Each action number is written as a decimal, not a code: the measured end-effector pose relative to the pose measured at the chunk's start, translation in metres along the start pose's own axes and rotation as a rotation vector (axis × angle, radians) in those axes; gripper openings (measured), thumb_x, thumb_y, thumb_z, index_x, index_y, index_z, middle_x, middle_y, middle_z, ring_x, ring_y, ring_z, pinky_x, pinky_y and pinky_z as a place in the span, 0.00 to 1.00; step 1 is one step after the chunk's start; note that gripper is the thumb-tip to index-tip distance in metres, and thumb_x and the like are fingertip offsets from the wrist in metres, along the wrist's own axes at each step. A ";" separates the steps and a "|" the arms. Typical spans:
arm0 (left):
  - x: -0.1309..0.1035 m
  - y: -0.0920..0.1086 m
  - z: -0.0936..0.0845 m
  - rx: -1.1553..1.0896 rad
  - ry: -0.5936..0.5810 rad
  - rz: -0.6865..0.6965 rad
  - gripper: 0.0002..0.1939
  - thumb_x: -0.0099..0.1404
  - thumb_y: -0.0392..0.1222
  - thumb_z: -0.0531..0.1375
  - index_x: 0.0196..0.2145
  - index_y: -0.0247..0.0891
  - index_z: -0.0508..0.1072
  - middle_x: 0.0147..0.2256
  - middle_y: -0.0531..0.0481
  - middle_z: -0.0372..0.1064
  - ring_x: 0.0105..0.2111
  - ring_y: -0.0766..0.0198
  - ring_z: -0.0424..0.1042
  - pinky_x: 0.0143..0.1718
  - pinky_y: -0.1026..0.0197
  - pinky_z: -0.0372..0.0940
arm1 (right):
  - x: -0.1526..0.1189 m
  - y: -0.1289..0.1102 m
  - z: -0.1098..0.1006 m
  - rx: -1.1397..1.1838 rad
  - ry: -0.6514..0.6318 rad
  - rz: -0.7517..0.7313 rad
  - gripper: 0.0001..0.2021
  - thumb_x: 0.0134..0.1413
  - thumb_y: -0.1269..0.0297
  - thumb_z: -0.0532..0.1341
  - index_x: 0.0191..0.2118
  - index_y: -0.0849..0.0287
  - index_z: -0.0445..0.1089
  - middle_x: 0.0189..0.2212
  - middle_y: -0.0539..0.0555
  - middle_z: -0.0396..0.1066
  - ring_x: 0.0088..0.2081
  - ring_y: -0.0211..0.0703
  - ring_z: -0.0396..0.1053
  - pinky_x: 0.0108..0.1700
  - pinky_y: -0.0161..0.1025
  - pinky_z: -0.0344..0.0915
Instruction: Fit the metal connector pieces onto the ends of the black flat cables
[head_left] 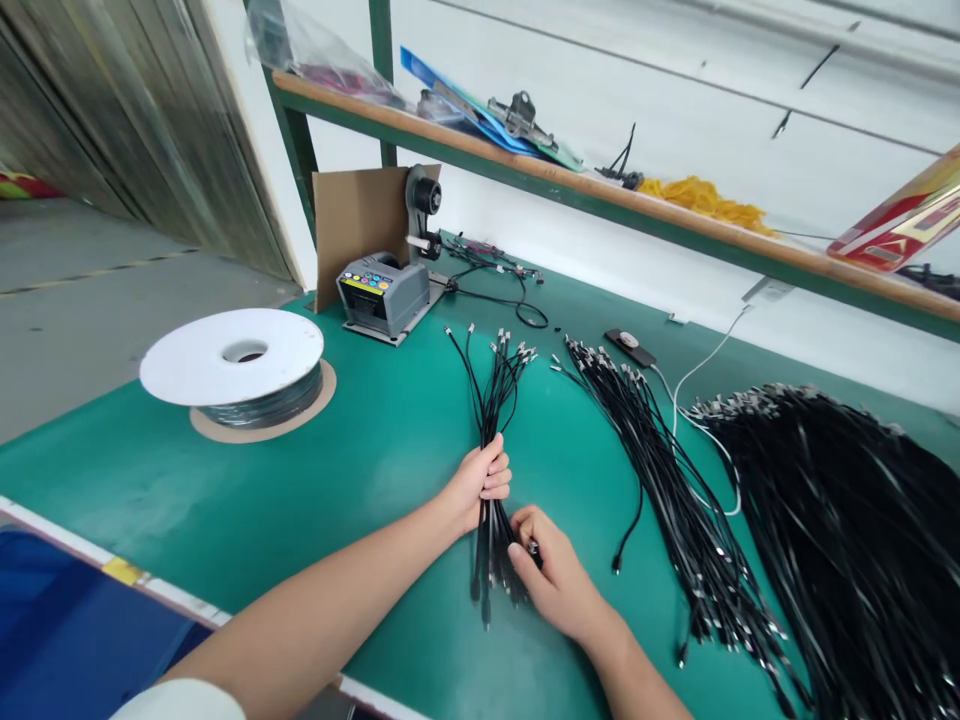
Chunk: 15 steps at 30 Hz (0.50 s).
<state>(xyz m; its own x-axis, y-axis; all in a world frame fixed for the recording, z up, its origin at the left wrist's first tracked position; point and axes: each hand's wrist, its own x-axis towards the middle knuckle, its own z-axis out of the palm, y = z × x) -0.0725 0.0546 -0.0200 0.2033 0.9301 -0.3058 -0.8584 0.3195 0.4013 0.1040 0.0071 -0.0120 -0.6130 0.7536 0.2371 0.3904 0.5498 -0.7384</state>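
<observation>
My left hand (pixel 484 480) is wrapped round the middle of a small bundle of black cables (pixel 491 400) with metal connectors at their tips. The upper ends fan out away from me; the lower ends hang below the fist and look blurred. Close beside those lower ends, my right hand (pixel 555 575) is curled, with a dark cable end (pixel 534 550) showing between thumb and fingers. To the right lies a larger bunch of black cables (pixel 652 470), and beyond it a big heap of black cables (pixel 847 530).
A white reel (pixel 232 355) stands on the green table (pixel 390 440) at the left. Behind it are a grey tape dispenser (pixel 386 295) and a cardboard sheet (pixel 356 225). A white cord (pixel 679 395) runs behind the cables. Above the back edge runs a shelf (pixel 480 150).
</observation>
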 end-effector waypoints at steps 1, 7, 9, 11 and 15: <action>0.001 0.000 -0.002 -0.011 -0.003 0.003 0.11 0.72 0.45 0.59 0.36 0.33 0.72 0.24 0.59 0.64 0.15 0.76 0.57 0.13 0.72 0.55 | 0.001 0.004 -0.001 -0.029 0.030 0.020 0.10 0.68 0.62 0.52 0.33 0.54 0.55 0.33 0.51 0.66 0.34 0.41 0.64 0.38 0.38 0.66; 0.004 0.000 -0.009 -0.086 -0.007 0.016 0.10 0.71 0.44 0.59 0.39 0.33 0.72 0.26 0.57 0.67 0.17 0.75 0.61 0.16 0.71 0.59 | 0.006 0.040 -0.016 -0.210 0.286 0.183 0.06 0.62 0.61 0.57 0.34 0.56 0.64 0.42 0.61 0.69 0.47 0.59 0.64 0.52 0.61 0.60; 0.002 0.003 -0.009 -0.114 -0.009 0.013 0.10 0.71 0.44 0.59 0.39 0.33 0.72 0.27 0.56 0.68 0.18 0.74 0.63 0.17 0.70 0.60 | 0.006 0.043 -0.019 -0.206 0.329 0.191 0.06 0.59 0.61 0.61 0.39 0.56 0.69 0.49 0.64 0.70 0.55 0.66 0.62 0.57 0.68 0.54; -0.003 0.010 -0.006 -0.143 -0.012 0.016 0.10 0.71 0.44 0.59 0.39 0.33 0.72 0.28 0.56 0.68 0.19 0.74 0.63 0.17 0.70 0.61 | 0.005 0.035 -0.018 -0.166 0.365 0.170 0.13 0.58 0.60 0.62 0.48 0.56 0.70 0.56 0.64 0.68 0.61 0.69 0.58 0.61 0.71 0.50; -0.018 0.020 0.009 -0.188 -0.017 0.062 0.09 0.72 0.44 0.59 0.39 0.33 0.72 0.27 0.56 0.68 0.18 0.74 0.62 0.17 0.70 0.60 | -0.006 -0.004 -0.005 -0.007 0.467 0.103 0.19 0.65 0.57 0.56 0.59 0.53 0.66 0.62 0.61 0.65 0.67 0.63 0.54 0.67 0.67 0.48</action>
<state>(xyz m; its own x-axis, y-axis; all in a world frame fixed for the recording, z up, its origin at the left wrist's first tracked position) -0.0889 0.0462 0.0010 0.1543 0.9503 -0.2705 -0.9420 0.2240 0.2498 0.1097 0.0019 -0.0070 -0.1969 0.8846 0.4226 0.4384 0.4650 -0.7691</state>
